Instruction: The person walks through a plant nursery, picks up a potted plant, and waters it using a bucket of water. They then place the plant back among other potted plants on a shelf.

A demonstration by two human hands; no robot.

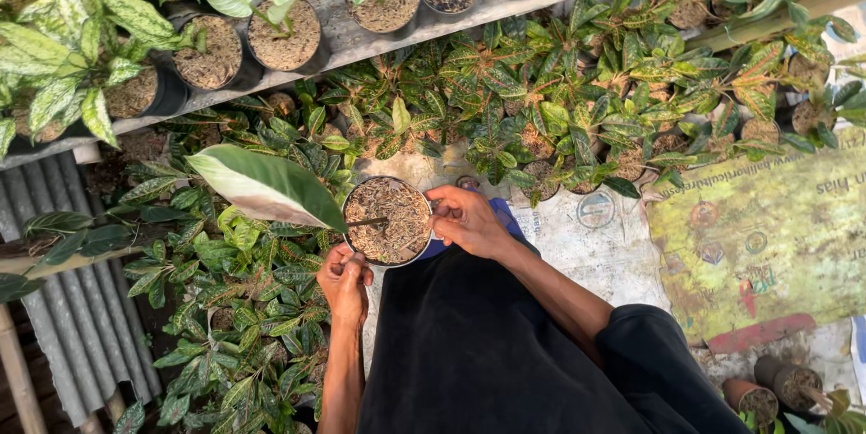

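A round black pot [388,219] filled with dry brown husk sits between my hands, just above my dark apron. A big green-and-white leaf [266,186] leans out over the pot's left rim. My left hand [345,278] grips the pot's near-left rim from below. My right hand [465,217] holds the right rim, fingers curled over the edge. A thin dark stem stub lies across the husk surface.
Many small potted plants with speckled green, yellow and red leaves [577,100] crowd the ground ahead and to the left. A shelf [343,37] above carries several black pots. Printed plastic sheets [758,235] cover the ground on the right. Corrugated metal [72,326] lies at the lower left.
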